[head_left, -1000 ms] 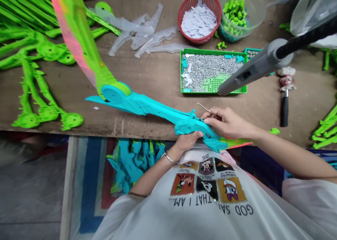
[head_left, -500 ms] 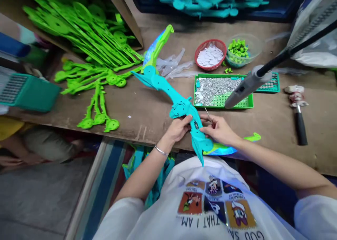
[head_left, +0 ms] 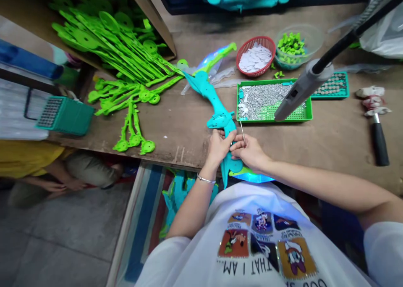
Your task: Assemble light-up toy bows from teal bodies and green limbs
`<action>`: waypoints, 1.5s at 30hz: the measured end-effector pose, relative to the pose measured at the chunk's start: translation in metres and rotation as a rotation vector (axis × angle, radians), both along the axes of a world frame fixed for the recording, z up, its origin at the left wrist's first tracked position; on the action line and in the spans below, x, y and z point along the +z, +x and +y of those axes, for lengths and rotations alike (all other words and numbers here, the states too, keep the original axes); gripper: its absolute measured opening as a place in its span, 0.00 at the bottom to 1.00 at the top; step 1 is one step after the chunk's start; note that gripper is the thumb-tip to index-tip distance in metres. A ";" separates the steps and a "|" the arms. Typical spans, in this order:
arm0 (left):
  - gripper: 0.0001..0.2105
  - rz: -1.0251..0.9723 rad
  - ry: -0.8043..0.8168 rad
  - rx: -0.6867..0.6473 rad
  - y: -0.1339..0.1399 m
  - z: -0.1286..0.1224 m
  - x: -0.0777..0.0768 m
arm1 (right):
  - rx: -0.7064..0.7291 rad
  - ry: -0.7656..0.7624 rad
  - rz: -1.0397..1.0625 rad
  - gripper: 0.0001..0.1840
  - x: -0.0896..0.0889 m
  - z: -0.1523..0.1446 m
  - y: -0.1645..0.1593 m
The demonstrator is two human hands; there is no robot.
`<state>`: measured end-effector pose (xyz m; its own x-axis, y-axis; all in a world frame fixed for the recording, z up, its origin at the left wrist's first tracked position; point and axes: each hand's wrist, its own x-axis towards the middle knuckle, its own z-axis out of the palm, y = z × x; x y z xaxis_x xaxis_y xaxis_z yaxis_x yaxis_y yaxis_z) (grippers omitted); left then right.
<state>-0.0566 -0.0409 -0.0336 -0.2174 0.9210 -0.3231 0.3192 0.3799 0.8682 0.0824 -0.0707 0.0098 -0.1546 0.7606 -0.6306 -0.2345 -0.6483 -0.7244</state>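
Note:
A turquoise plastic toy bow (head_left: 217,106) with bright green and blue limbs lies slantwise over the table's front edge. My left hand (head_left: 219,146) is closed around its middle, thumb on top, below the round hub. On the other side, my right hand (head_left: 248,150) is closed on a thin, pointed metal tool (head_left: 242,130), whose exact kind I cannot make out. The tool points up and away from the bow. The right fingertips touch the bow beside the left thumb and cover the spot there. One green limb (head_left: 252,175) lies under my right forearm, close to my shirt.
A green tray (head_left: 273,121) of small metal parts lies ahead, with a grey rod-shaped device (head_left: 292,93) hanging over it. Behind are a red basket (head_left: 272,47) and a clear bowl (head_left: 317,47). Green parts (head_left: 119,47) fill the left; a wrapped-head hammer (head_left: 379,140) lies right. Someone in yellow (head_left: 31,156) sits left.
The bow has turned more upright and tilted, and its far limb has swung right. My hands have come closer together, and the dark slot that showed between them is now covered.

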 end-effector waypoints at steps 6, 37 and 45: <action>0.20 -0.008 0.033 -0.048 -0.005 -0.005 -0.007 | 0.067 0.128 -0.142 0.07 -0.009 0.027 0.024; 0.13 0.536 0.117 -0.190 -0.010 -0.045 0.044 | 0.074 0.096 0.054 0.06 -0.005 0.063 -0.019; 0.12 0.543 0.066 -0.158 -0.006 -0.044 0.045 | 0.038 0.266 -0.023 0.09 -0.016 0.055 -0.007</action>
<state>-0.0630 -0.0851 0.0112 -0.1938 0.9704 -0.1439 0.7753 0.2414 0.5836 0.0757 -0.0152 -0.0058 -0.1743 0.8939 -0.4129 -0.1951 -0.4423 -0.8754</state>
